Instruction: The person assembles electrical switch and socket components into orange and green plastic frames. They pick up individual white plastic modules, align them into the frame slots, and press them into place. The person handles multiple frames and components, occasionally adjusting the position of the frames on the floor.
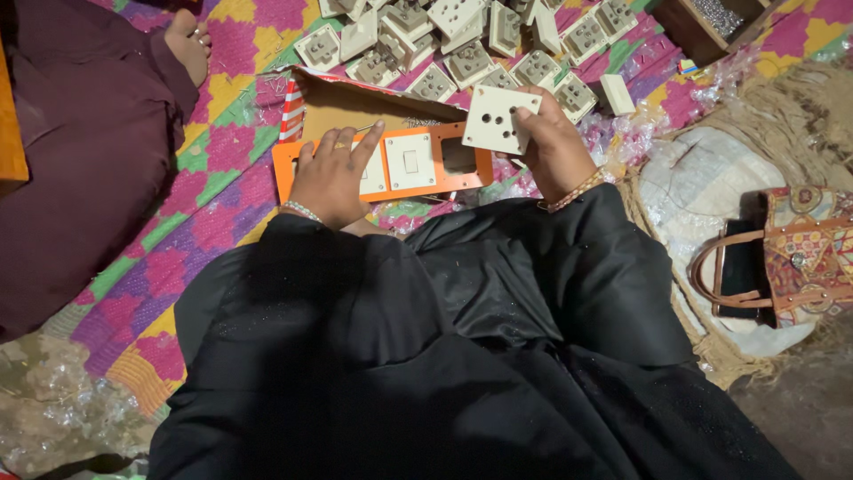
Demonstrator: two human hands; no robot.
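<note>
The person wears a loose black robe with long sleeves. The left hand (pixel 333 178) has a ring and beaded bracelet; the right hand (pixel 553 147) a gold-coloured bangle.

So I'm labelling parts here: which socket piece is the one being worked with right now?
Start at the orange rectangular switch board frame on the patterned mat. Just above its right end, the right hand holds a cream square socket plate. Unlike the heaped sockets behind, it is lifted, front showing.
</note>
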